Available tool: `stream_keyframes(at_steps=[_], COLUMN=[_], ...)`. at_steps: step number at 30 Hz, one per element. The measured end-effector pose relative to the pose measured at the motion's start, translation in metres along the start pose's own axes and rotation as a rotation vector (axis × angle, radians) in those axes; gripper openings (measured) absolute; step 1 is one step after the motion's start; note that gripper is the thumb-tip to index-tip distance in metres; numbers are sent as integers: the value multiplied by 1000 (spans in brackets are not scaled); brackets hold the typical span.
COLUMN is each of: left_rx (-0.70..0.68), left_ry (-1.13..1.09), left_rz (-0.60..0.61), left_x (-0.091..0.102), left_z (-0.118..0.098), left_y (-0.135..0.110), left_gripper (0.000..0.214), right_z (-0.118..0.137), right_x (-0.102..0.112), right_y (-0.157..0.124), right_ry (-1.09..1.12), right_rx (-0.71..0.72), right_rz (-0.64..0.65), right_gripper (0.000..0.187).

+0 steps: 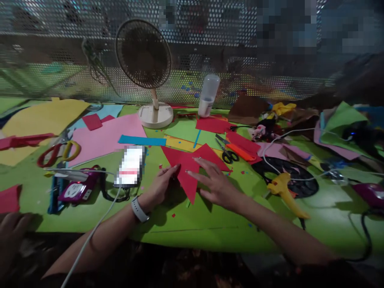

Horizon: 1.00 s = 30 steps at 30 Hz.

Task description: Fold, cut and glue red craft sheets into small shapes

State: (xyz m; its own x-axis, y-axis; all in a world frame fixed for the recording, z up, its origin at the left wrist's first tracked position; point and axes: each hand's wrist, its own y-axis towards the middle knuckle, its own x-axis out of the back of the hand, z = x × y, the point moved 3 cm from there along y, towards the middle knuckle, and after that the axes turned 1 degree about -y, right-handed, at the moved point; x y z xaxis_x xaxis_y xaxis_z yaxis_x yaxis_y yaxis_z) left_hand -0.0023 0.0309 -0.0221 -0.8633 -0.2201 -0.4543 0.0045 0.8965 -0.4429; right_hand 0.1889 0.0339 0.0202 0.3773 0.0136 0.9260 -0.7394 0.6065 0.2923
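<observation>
A red pointed piece of craft sheet [189,178], paper or felt, is between my hands in the middle of the green table. My left hand [162,184], with a white watch band on the wrist, pinches its left edge between thumb and fingers. Over its right side my right hand [217,184] lies with fingers spread, the fingertips touching or just above the surface. Behind the piece, black-handled scissors [230,156] rest near a blue strip [142,140] and yellow and green sheets. A lit phone [129,166] lies left of my left hand.
A small fan [155,116] and a clear-topped bottle [207,100] stand at the back by a perforated metal screen. A yellow glue gun [289,196] with cables lies right. Red-and-yellow-handled scissors [49,155] and a purple device [81,186] lie left. Another person's hand [15,226] is at far left.
</observation>
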Motion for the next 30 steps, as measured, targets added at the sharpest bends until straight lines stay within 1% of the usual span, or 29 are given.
stream_keyframes(at_steps=[1,4,7,10,13,17,19,22,25,27,30], left_rx=[-1,1,27,46,70,77,71,95,125,120,93], left_ry=[9,39,35,11,-24,-74,-86,-78,-77,-77,-72], left_rz=[-14,-41,-33,2,30,39,34,18,51,66,22], left_x=[1,3,3,1,-1,-3,-4,-3,-1,-1,0], left_z=[0,0,0,0,0,0,0,0,1,0,-4], left_y=[0,1,1,0,0,1,2,3,4,4,5], left_gripper=[30,30,28,30,32,28,27,25,28,31,34], right_z=[1,3,2,2,4,6,5,4,5,5,6], right_x=[-2,-5,-3,-3,-8,-17,-18,-16,-12,-10,-10], right_y=[1,2,3,4,4,3,4,5,8,11,17], right_ry=[-15,-41,-41,-11,-4,-20,-20,-27,-40,-38,-18], right_rx=[27,106,194,278,339,363,357,355,358,363,361], right_rz=[5,10,-6,-108,-220,-298,-301,-267,-222,-208,-207], right_gripper=[53,40,32,30,29,29,29,29,29,28,27])
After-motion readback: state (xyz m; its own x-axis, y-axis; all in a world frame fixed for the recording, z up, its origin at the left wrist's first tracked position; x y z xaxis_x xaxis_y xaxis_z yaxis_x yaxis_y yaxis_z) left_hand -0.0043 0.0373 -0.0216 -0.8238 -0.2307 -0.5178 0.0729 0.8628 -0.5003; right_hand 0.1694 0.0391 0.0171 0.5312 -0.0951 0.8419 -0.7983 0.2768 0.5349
